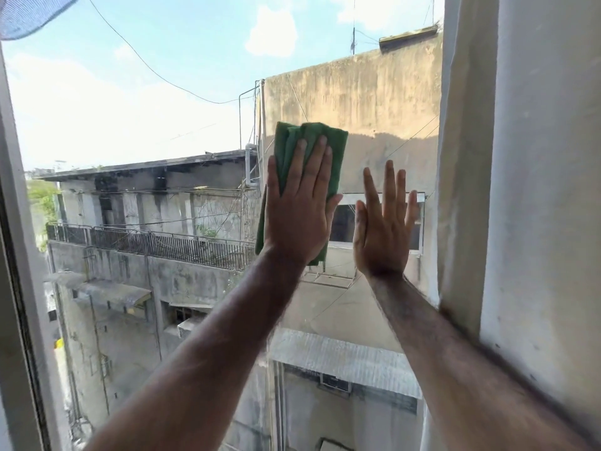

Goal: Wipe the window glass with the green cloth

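The window glass (146,109) fills most of the view, with buildings and sky behind it. My left hand (299,216) lies flat, fingers up, pressing the folded green cloth (325,135) against the pane near its middle. The cloth's top sticks out above my fingertips and a strip hangs below my wrist. My right hand (383,229) is just to the right of the cloth, palm toward the glass, fingers spread, holding nothing. Whether it touches the pane I cannot tell.
A white window frame (19,255) runs down the left edge. On the right a pale wall reveal (536,190) stands close to my right forearm. A piece of blue mesh (29,14) hangs in the top left corner.
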`<state>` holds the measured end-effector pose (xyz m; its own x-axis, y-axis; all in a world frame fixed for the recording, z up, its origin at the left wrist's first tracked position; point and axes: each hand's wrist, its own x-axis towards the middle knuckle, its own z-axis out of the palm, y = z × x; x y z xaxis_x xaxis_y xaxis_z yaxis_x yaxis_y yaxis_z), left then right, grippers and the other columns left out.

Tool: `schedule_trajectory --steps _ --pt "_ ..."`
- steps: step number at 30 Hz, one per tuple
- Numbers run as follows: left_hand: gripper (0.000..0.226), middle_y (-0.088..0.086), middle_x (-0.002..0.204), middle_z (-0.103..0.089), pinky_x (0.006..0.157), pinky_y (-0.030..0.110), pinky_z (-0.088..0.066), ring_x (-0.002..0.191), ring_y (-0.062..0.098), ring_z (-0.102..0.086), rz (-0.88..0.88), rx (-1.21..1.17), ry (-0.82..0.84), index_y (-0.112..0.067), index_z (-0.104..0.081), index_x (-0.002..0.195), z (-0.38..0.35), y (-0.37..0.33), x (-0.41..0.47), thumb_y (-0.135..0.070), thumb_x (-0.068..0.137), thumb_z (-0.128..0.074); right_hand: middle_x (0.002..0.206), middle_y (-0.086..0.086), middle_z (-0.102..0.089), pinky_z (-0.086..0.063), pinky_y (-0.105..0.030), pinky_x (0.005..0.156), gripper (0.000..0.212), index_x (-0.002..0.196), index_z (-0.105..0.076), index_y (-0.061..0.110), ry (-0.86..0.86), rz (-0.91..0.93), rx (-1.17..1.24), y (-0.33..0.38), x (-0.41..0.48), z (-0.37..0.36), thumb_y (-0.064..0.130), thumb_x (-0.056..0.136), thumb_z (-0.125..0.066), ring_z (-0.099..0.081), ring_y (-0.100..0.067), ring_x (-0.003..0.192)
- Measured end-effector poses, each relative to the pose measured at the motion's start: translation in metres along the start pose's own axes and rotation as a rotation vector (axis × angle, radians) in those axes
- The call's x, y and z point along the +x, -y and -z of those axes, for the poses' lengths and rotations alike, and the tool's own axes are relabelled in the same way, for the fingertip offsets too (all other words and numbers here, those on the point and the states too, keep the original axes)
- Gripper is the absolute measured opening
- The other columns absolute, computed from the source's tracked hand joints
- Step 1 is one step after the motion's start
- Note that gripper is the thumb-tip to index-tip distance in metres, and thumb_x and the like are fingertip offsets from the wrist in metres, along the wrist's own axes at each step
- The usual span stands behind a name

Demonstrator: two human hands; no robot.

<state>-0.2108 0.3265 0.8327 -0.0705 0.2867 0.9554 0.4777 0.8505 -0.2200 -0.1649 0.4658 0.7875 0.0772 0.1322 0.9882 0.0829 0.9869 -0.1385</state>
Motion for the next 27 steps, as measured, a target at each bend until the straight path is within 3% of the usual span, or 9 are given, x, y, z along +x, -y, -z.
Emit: schedule_trajectory --steps 5,9,14,20,23,27 --pt "0.076 0.008 0.177 -0.010 0.128 0.064 -0.021 0.164 0.031 -0.009 -0.079 -0.026 0.072 -0.011 -0.016 0.167 -0.014 -0.005 -0.105 -0.054 0.109 -0.038 0.177 -0.017 -0.033 -0.023 -0.063 0.135 0.054 0.167 -0.045 0.019 0.008 -0.001 0.005 -0.001 0.002 0.000 0.036 0.117 -0.029 -0.028 -0.038 0.167" --pt "0.078 0.008 0.178 -0.008 0.127 0.066 -0.023 0.164 0.031 -0.010 -0.121 -0.002 0.149 -0.011 -0.018 0.167 -0.021 0.005 -0.193 -0.054 0.107 -0.044 0.178 -0.016 -0.032 -0.022 -0.062 0.135 0.058 0.168 -0.043 0.021 0.004 -0.002 -0.008 -0.002 0.001 -0.001 0.039 0.117 -0.023 -0.027 -0.037 0.168" --pt "0.082 0.008 0.176 -0.016 0.124 0.068 -0.027 0.162 0.032 -0.015 -0.120 0.010 0.139 -0.011 -0.022 0.166 -0.012 0.005 -0.158 -0.056 0.104 -0.050 0.179 -0.015 -0.030 -0.020 -0.061 0.136 0.056 0.169 -0.040 0.021 0.003 0.001 -0.007 -0.003 -0.001 -0.003 0.036 0.117 -0.027 -0.025 -0.036 0.169" --pt "0.073 0.008 0.174 -0.025 0.126 0.065 -0.023 0.162 0.030 -0.020 0.014 -0.039 -0.017 -0.011 -0.024 0.165 -0.008 -0.001 -0.038 -0.055 0.108 -0.037 0.180 -0.014 -0.028 -0.018 -0.059 0.137 0.056 0.171 -0.035 0.024 0.001 0.014 -0.026 -0.006 0.000 -0.007 0.037 0.118 -0.025 -0.023 -0.035 0.169" --pt "0.068 0.010 0.174 -0.025 0.128 0.063 -0.020 0.162 0.030 -0.019 0.012 -0.078 -0.062 -0.008 -0.023 0.165 -0.020 -0.011 -0.065 -0.048 0.111 -0.034 0.181 -0.013 -0.026 -0.017 -0.058 0.137 0.055 0.172 -0.033 0.026 0.016 0.008 -0.039 -0.006 -0.002 -0.007 0.034 0.117 -0.031 -0.022 -0.034 0.170" --pt "0.066 0.010 0.175 -0.020 0.132 0.059 -0.010 0.163 0.029 -0.015 -0.137 -0.089 0.016 -0.008 -0.019 0.166 -0.027 -0.014 -0.140 -0.041 0.111 -0.036 0.181 -0.013 -0.026 -0.019 -0.059 0.136 0.056 0.172 -0.032 0.027 0.028 -0.007 -0.045 -0.005 -0.002 -0.004 0.030 0.117 -0.037 -0.022 -0.034 0.170"
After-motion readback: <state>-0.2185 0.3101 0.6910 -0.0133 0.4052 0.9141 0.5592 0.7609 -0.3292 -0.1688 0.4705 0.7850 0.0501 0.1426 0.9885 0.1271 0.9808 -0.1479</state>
